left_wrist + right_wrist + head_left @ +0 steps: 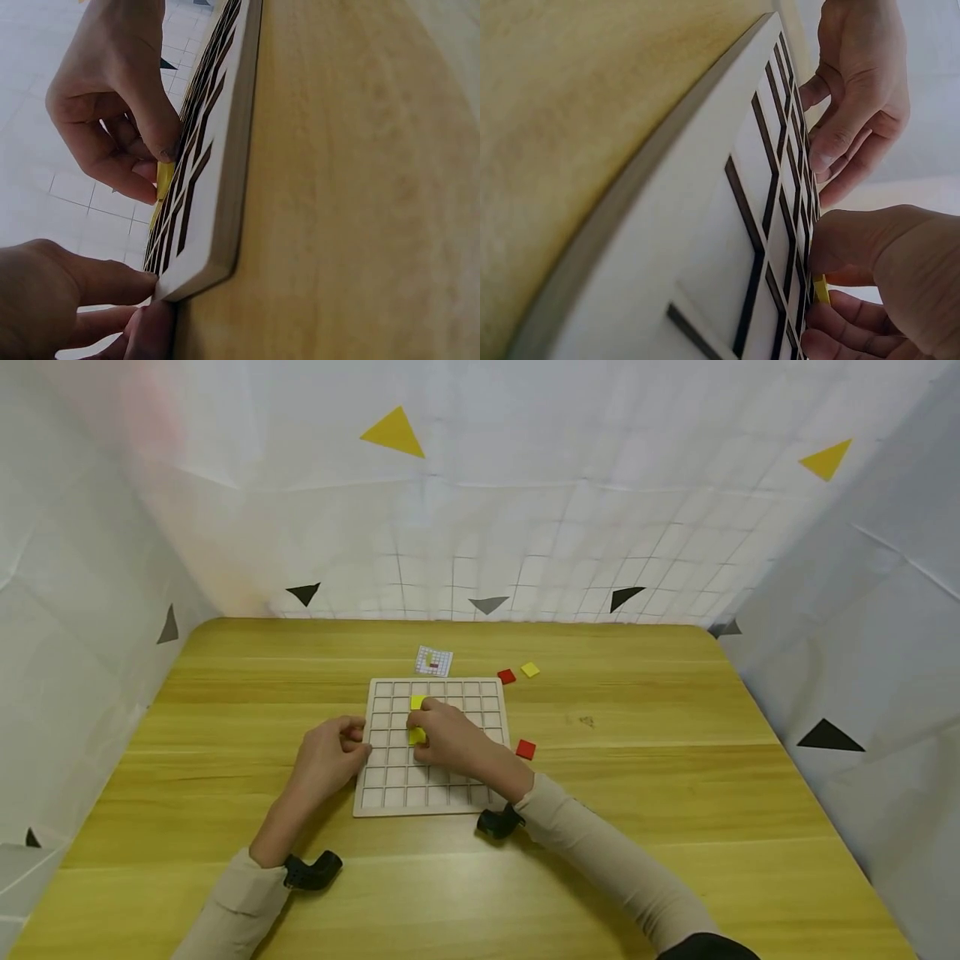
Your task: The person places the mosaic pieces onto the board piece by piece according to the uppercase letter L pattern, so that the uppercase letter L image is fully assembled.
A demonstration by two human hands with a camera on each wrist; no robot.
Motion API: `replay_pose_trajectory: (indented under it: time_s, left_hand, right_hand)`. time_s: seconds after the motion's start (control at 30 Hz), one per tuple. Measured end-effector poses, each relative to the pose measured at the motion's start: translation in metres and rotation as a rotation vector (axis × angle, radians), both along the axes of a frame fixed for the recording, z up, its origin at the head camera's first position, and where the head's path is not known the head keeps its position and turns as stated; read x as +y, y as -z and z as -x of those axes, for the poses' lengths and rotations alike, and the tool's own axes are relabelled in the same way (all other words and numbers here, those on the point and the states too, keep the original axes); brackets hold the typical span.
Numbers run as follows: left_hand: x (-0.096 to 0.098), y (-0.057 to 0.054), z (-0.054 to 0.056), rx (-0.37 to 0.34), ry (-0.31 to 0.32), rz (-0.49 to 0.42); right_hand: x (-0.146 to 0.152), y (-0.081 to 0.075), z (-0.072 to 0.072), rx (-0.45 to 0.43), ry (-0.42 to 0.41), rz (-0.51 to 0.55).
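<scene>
The right hand [447, 739] pinches a yellow tile [163, 180] between thumb and fingers, which are bent and nearly closed on it. The tile is a thin, flat square in bright yellow, tilted just over the grid of a board [395, 810], left of the board's middle. A second yellow square [417, 702] lies in a cell farther back, nearer the board's far edge. The board is pale wood with rounded corners, a plain border and rows of square cells divided by dark lines; it lies about midway between the desk's left and right edges. The left hand [327, 753] holds the board's left edge with thumb and bent fingers, close together.

On the desk [660, 710], a small card [433, 662] with a printed grid lies just beyond the board's far edge. A red piece [506, 677] sits by the board's far right corner, a yellow piece [530, 670] near it, and a red square [526, 750] just beside the right edge
</scene>
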State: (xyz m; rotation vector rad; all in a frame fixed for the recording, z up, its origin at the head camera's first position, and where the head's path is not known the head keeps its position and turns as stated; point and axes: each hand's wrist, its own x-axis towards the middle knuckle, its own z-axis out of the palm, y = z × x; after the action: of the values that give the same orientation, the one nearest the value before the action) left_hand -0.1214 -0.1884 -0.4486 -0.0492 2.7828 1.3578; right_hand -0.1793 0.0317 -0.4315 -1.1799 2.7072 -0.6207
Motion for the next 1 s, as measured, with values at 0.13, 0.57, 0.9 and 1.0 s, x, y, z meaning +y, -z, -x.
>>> replay_pose_trajectory:
  time_s: [0.13, 0.57, 0.9, 1.0]
  left_hand:
    - [0.001, 0.0, -0.001, 0.0, -0.002, 0.0]
    - [0.003, -0.001, -0.002, -0.004, -0.001, -0.011]
    - [0.002, 0.0, -0.001, 0.002, 0.007, -0.001]
    - [0.0, 0.001, 0.0, 0.009, 0.008, 0.009]
  right_hand:
    - [0.0, 0.001, 0.0, 0.02, -0.003, -0.014]
    - [0.003, 0.003, -0.002, 0.009, 0.006, -0.002]
    - [0.008, 0.0, -0.005, 0.05, -0.001, 0.01]
    - [0.011, -0.003, -0.006, 0.053, 0.012, 0.019]
